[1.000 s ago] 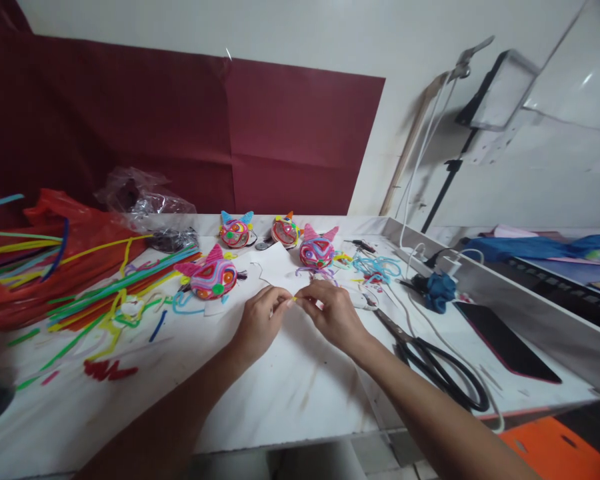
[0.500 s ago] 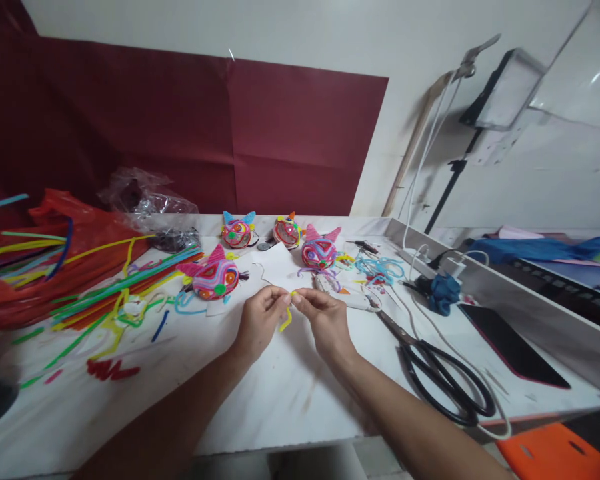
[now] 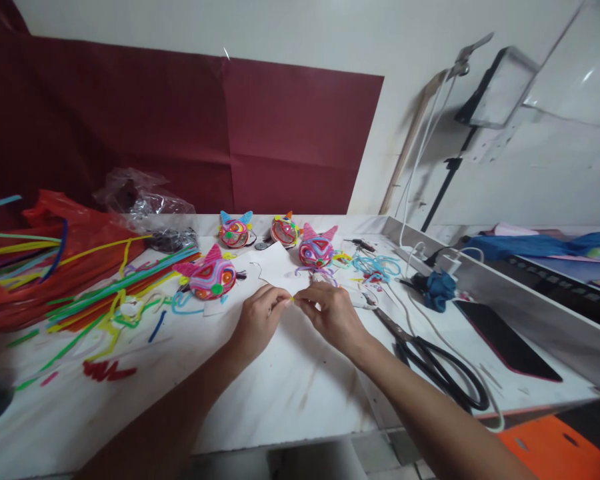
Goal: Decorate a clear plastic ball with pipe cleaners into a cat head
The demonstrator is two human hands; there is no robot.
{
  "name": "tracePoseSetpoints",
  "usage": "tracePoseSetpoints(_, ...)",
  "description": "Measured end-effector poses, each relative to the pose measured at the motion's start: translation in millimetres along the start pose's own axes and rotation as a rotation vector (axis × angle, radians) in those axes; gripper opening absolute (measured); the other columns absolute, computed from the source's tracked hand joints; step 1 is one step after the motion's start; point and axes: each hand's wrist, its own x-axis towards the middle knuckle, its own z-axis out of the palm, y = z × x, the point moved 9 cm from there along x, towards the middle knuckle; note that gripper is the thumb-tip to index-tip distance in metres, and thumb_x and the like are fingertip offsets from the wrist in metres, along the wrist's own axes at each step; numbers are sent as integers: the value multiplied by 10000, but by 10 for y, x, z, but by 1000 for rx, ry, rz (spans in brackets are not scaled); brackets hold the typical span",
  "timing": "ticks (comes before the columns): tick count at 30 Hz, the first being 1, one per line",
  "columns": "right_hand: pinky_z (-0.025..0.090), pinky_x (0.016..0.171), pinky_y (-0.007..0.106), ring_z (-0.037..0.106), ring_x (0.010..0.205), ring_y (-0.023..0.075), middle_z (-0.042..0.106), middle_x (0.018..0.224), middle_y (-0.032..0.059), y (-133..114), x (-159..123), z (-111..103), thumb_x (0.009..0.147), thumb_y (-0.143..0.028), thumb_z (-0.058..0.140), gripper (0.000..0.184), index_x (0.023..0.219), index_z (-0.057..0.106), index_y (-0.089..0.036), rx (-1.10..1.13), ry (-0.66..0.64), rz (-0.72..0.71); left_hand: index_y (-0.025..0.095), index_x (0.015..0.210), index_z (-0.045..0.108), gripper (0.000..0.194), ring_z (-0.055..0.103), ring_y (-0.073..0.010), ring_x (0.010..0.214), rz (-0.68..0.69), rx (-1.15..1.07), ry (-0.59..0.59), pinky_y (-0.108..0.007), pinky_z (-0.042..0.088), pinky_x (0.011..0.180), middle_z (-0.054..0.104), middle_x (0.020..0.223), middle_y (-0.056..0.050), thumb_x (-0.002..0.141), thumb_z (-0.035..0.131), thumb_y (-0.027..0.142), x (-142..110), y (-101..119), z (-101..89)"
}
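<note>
A small piece of yellow pipe cleaner (image 3: pixel 293 300) is pinched between my two hands, mostly covered by the fingertips. My left hand (image 3: pixel 263 317) closes thumb and forefinger on one end. From the other side, my right hand (image 3: pixel 333 313) grips it the same way. Just beyond the hands lies white paper (image 3: pixel 275 267) with a thin wire on it. A pink-eared animal head of wound pipe cleaners (image 3: pixel 213 277) sits left of my left hand. Another pink-eared head (image 3: pixel 317 250) stands behind my right hand. Two smaller heads, one blue-eared (image 3: pixel 235 232) and one orange-eared (image 3: pixel 286 231), stand farther back.
Pipe cleaners (image 3: pixel 115 287) spread over the left side beside a red plastic bag (image 3: pixel 75 213) and a clear bag (image 3: pixel 145 207). Black-handled scissors (image 3: pixel 435 360), a white cable (image 3: pixel 443 333) and a phone (image 3: pixel 505 340) lie at right. A low ledge (image 3: pixel 510 293) borders the table.
The yellow pipe cleaner's loose end, which hung below the fingers, no longer shows. My right hand has turned and its fingers now point more to the left. The view has shifted slightly.
</note>
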Motion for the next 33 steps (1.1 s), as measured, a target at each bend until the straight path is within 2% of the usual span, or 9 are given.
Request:
tracePoseSetpoints(3,487,626,283,663,640,185,754,728,57,57,-32,-7,903,-171,659,188,840,830,-219,96,69,83,210,777,700,137,672,-184,697,-123,-65,19,-282,529,665,709,757,-32,836,616,300,-3,-128,20)
tracePoseSetpoints(8,481,591,304,639,614,191,762,714,36,205,-134,55,842,-280,710,148,780,842,-262,379,282,311,185,745,675,257,564,-149,561,-399,-366,37,-264,461,556,605,588,11,739,685,442,-63,-329,131)
tracePoseSetpoints(13,543,651,335,680,686,218,787,749,38,337,-249,271,768,-355,786,116,769,852,-259,635,364,544,173,717,654,299,492,-114,554,-451,-520,62,-247,419,566,529,554,37,696,737,460,-73,-305,133)
tracePoseSetpoints(15,553,655,337,685,688,217,798,776,45,378,-274,321,763,-384,800,149,797,857,-251,694,351,579,172,715,655,301,483,-112,551,-460,-531,49,-247,414,565,524,548,39,688,738,460,-66,-319,137)
tracePoseSetpoints(17,548,652,332,687,687,212,803,792,49,385,-250,307,770,-385,798,152,807,857,-250,682,297,532,175,720,658,286,489,-116,544,-467,-508,37,-250,416,559,530,544,38,680,732,448,-60,-350,139)
tracePoseSetpoints(20,515,623,310,671,671,196,795,812,52,319,-160,175,806,-332,782,135,881,857,-249,522,188,349,180,732,671,233,537,-137,554,-426,-392,10,-259,425,554,586,575,15,702,696,410,-44,-349,128)
tracePoseSetpoints(26,504,688,302,678,724,203,755,759,85,18,-54,5,935,-137,651,203,877,838,-194,52,14,-51,194,725,699,159,639,-168,660,-151,-95,-9,-278,479,647,676,706,-20,798,613,307,4,-114,40)
tracePoseSetpoints(30,488,632,268,668,659,181,741,727,62,11,-63,-23,925,-112,643,218,859,829,-206,-7,60,-52,196,753,709,183,664,-183,698,-157,-122,-51,-280,498,662,699,739,-30,804,612,342,2,-155,91)
tracePoseSetpoints(33,492,612,267,659,625,173,755,722,45,68,-96,-47,902,-154,664,194,839,833,-226,112,171,34,187,754,702,220,629,-170,648,-276,-208,-41,-272,471,622,675,680,-17,769,635,396,-22,-269,130)
